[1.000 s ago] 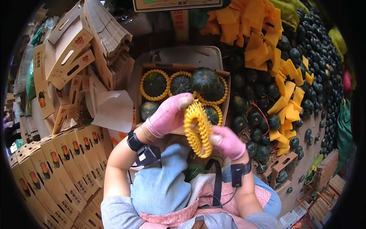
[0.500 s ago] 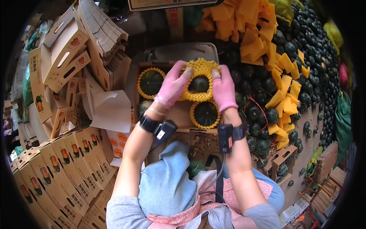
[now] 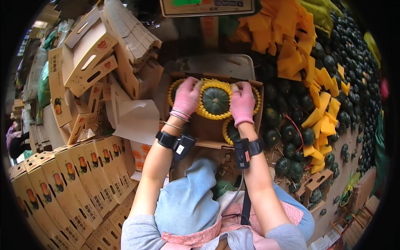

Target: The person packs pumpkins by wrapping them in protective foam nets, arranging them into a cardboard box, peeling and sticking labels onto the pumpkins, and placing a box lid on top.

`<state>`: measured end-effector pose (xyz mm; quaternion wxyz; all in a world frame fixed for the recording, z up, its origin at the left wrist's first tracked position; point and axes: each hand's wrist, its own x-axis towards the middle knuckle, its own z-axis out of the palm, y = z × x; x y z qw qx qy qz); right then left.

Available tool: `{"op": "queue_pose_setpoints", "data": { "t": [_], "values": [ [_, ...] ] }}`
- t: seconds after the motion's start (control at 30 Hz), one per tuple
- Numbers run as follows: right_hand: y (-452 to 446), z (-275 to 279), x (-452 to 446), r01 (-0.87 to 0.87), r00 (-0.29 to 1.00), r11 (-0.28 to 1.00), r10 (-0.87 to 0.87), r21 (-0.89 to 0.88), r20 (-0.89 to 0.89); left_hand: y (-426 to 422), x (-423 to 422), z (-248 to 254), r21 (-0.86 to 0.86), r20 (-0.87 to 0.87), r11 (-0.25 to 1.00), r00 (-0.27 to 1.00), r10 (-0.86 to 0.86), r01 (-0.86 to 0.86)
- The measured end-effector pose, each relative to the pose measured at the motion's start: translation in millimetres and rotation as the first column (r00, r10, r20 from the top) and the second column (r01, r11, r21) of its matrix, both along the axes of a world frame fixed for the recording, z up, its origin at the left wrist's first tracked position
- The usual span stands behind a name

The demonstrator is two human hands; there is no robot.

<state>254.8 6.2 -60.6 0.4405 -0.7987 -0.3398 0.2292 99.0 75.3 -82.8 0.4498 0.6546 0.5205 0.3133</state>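
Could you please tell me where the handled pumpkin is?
In the head view, the pumpkin is above centre, slightly right, in yellow netting between the left hand and right hand.

Pink gloves (image 3: 186, 102) on both hands (image 3: 242, 103); black wrist straps (image 3: 166, 140); grey cable (image 3: 242, 180); grey sleeves (image 3: 141, 228); pink apron (image 3: 293, 213).

We are in a produce-packing space: printed cartons (image 3: 71, 179) stacked lower left, green pumpkins (image 3: 354, 83) heaped right, yellow sleeves (image 3: 293, 62) piled upper right.

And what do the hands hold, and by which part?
The yellow net around a pumpkin: left hand at its left side, right hand at its right side.
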Motion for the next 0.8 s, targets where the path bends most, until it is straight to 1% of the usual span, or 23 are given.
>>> {"op": "queue_pose_setpoints", "data": {
  "t": [0.07, 0.1, 0.13, 0.2, 0.23, 0.27, 0.33, 0.37, 0.4, 0.47, 0.5, 0.57, 0.6, 0.67, 0.73, 0.77, 0.8],
  "values": [
    [1, 5, -2, -0.006, 0.967, 0.988, 0.045, -0.153, 0.249, -9, 8, 12, 0.212, -0.241, 0.977, 0.968, 0.071, -0.019],
    [0, 5, -2, -0.035, 0.901, 0.999, 0.045, -0.032, 0.431, -14, 14, 21, 0.332, -0.376, 0.943, 0.912, 0.165, -0.033],
    [1, 7, -3, -0.047, 0.881, 0.998, 0.027, 0.029, 0.472, -13, 14, 24, 0.569, -0.293, 0.822, 0.932, 0.213, -0.009],
    [-1, 14, 1, -0.068, 0.832, 0.988, -0.020, 0.138, 0.555, -9, 9, 26, 0.605, -0.311, 0.796, 0.928, 0.203, 0.029],
    [-6, 17, -5, -0.080, 0.878, 0.979, -0.019, 0.186, 0.478, -13, 6, 21, 0.471, -0.091, 0.881, 0.990, 0.112, -0.057],
    [-17, 22, -9, -0.148, 0.893, 0.978, 0.068, 0.146, 0.446, -18, 2, 21, 0.444, -0.054, 0.896, 0.998, 0.033, -0.005],
    [-37, 29, -21, -0.235, 0.812, 0.969, 0.156, 0.071, 0.563, -30, -4, 44, 0.392, 0.025, 0.915, 0.993, -0.118, 0.099],
    [-42, 32, -27, -0.236, 0.786, 0.971, 0.215, -0.040, 0.579, -34, -10, 55, 0.315, -0.082, 0.915, 0.967, -0.240, 0.253],
    [-43, 29, -29, -0.228, 0.799, 0.973, 0.214, -0.047, 0.562, -31, -15, 47, 0.309, -0.151, 0.880, 0.932, -0.330, 0.361],
    [-39, 22, -27, -0.205, 0.808, 0.979, 0.175, -0.010, 0.562, -23, -18, 37, 0.301, -0.083, 0.880, 0.929, -0.361, 0.368],
    [-38, 19, -27, -0.203, 0.824, 0.979, 0.175, -0.007, 0.539, -21, -20, 38, 0.233, -0.059, 0.890, 0.919, -0.390, 0.392],
    [-36, 14, -26, -0.189, 0.850, 0.982, 0.163, 0.002, 0.501, -17, -21, 38, 0.258, -0.066, 0.866, 0.902, -0.427, 0.429],
    [-36, 13, -25, -0.203, 0.874, 0.978, 0.163, 0.039, 0.457, -15, -19, 38, 0.271, -0.066, 0.850, 0.890, -0.452, 0.451],
    [-33, 4, -26, -0.168, 0.911, 0.977, 0.105, 0.128, 0.399, -12, -17, 38, 0.215, -0.089, 0.844, 0.870, -0.485, 0.492],
    [-33, 5, -29, -0.100, 0.952, 0.976, 0.038, 0.193, 0.302, -10, -16, 46, 0.172, -0.124, 0.814, 0.832, -0.542, 0.555],
    [-36, 9, -29, -0.087, 0.969, 0.967, 0.027, 0.239, 0.244, -12, -18, 53, 0.160, -0.079, 0.790, 0.805, -0.587, 0.592],
    [-46, 18, -30, -0.069, 0.990, 0.975, 0.042, 0.210, 0.132, -17, -24, 58, 0.143, -0.042, 0.769, 0.780, -0.624, 0.623]
  ]
}}
